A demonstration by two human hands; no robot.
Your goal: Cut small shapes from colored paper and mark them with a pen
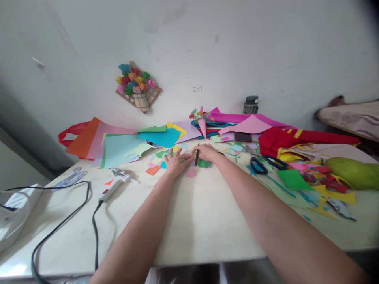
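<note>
My left hand (pixel 176 161) lies flat with its fingers spread, fingertips by small coloured paper pieces (pixel 153 170). My right hand (pixel 207 152) is just to its right, fingers closed around a dark pen (pixel 197 157) that stands upright near the table. What lies under the fingers is too small to make out. A pink paper cut-out (pixel 191 172) is between the hands on the near side, and green round paper pieces (pixel 204 163) lie below my right hand.
To the left are a glue gun (pixel 114 187) with its black cord and a power strip (pixel 17 213). Scissors (pixel 263 163), paper scraps (pixel 293 179) and a green fruit-like object (pixel 349 172) lie right. Coloured sheets (pixel 118 148) and a pink paper cone with flowers (pixel 202 127) stand behind.
</note>
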